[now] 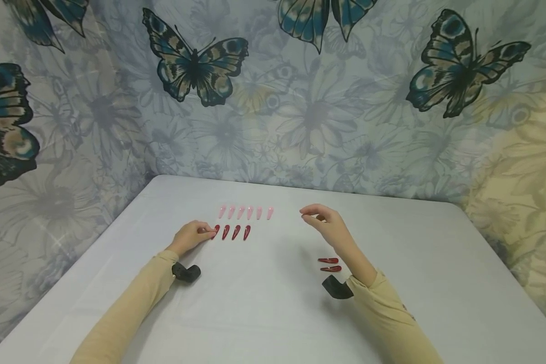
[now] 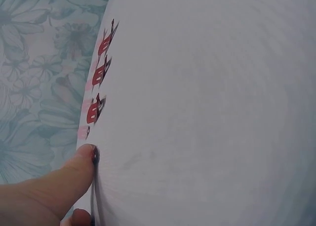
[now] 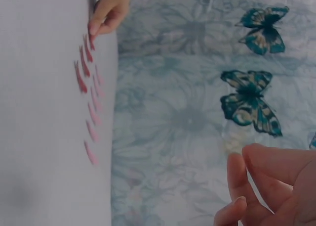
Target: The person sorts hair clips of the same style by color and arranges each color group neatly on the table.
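Observation:
My left hand rests low over the table, its thumb and fingertips pinching the leftmost red snap hair clip. To its right, more red hair clips stand side by side in a short row; the left wrist view shows their raised metal backs. Behind them runs a row of several pink hair clips. Held up over the table, my right hand has loosely bent fingers with nothing between them. Two red hair clips lie sideways below it, near the right wrist.
A white table carries all the clips. Cloth with butterflies and pale flowers hangs along its back and sides. A black wrist band piece sits on the left sleeve, another on the right.

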{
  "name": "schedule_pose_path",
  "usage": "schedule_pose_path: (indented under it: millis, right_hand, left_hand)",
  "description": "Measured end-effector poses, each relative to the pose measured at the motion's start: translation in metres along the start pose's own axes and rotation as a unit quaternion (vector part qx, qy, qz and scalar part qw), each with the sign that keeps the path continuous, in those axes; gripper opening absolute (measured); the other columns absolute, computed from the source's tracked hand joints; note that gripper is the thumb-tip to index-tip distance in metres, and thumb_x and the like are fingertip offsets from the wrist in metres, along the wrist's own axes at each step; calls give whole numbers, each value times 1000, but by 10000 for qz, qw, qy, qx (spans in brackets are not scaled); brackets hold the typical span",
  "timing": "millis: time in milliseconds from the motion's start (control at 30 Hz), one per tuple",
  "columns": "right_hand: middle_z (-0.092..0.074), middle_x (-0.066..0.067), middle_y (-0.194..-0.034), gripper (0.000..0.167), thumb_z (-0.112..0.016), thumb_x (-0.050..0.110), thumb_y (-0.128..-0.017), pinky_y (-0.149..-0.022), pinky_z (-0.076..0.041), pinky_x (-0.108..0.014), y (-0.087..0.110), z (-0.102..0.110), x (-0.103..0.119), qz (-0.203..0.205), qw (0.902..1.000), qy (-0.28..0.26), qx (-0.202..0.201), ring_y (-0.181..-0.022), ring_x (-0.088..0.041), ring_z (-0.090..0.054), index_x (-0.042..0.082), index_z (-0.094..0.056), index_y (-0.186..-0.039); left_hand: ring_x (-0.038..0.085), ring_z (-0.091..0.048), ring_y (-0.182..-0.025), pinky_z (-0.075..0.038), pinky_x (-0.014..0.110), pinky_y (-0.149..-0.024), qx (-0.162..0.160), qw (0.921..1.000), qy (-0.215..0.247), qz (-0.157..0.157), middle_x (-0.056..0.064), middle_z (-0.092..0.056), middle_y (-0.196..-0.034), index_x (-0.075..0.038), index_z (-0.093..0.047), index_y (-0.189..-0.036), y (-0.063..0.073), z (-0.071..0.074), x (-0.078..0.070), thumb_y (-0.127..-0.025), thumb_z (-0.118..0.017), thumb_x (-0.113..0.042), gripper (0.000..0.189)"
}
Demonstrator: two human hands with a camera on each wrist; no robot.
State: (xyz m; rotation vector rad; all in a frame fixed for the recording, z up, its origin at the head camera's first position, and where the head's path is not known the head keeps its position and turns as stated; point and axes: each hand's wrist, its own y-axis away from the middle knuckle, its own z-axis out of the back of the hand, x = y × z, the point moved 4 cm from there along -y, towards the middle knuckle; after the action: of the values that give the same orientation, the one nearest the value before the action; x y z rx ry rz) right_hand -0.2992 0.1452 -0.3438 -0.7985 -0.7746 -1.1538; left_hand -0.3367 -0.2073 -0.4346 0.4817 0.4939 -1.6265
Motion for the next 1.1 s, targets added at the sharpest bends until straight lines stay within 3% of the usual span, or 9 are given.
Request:
schedule_pose_path:
  millis: [200,400,567,800,1100]
  right_hand:
    - [-65,-17,-117,28,-59,22,-98,-77,-43,-32,14,10,-6,-60,9999,55,-87,-94,-21,-55,4,-65,-118]
    - [-65,-20,-118,28,-58,21,-98,-79,-44,-33,22,20,-21,-191,9997,161,-63,-93,-17,-56,2,-64,-118]
    - [-64,-23,-116,29,-58,16,-97,-81,-46,-32,23,21,-41,-339,9993,144,50,-92,-21,-59,-5,-62,-117]
    - [-67,-21,-113,27,-59,13,-96,-79,-45,-27,21,17,-60,-492,9979,380,198,-89,-10,-55,-6,-63,-115]
    - [-66,-21,-105,25,-61,12,-93,-73,-44,-28,22,23,-77,-561,9934,832,557,-91,-19,-56,-7,-64,-108]
  left_hand:
    - [21,-50,-78,-37,31,-68,-19,10000,9,14,10,-60,-84,-6,-72,-88,2,0,-1,-90,-70,-23,17]
    - [23,-53,-83,-42,35,-73,16,10000,54,-21,14,-65,-92,-6,-72,-87,3,-1,0,-90,-69,-24,18]
    - [24,-55,-83,-42,36,-73,-42,9999,20,-115,14,-65,-92,-7,-72,-88,3,0,-3,-90,-69,-25,19]
    - [25,-55,-85,-43,37,-74,98,9999,23,-62,15,-65,-95,-7,-73,-90,4,-1,-4,-91,-69,-25,19]
    - [25,-55,-86,-43,37,-75,46,10000,14,9,15,-66,-97,-6,-74,-93,5,3,-6,-91,-69,-26,21]
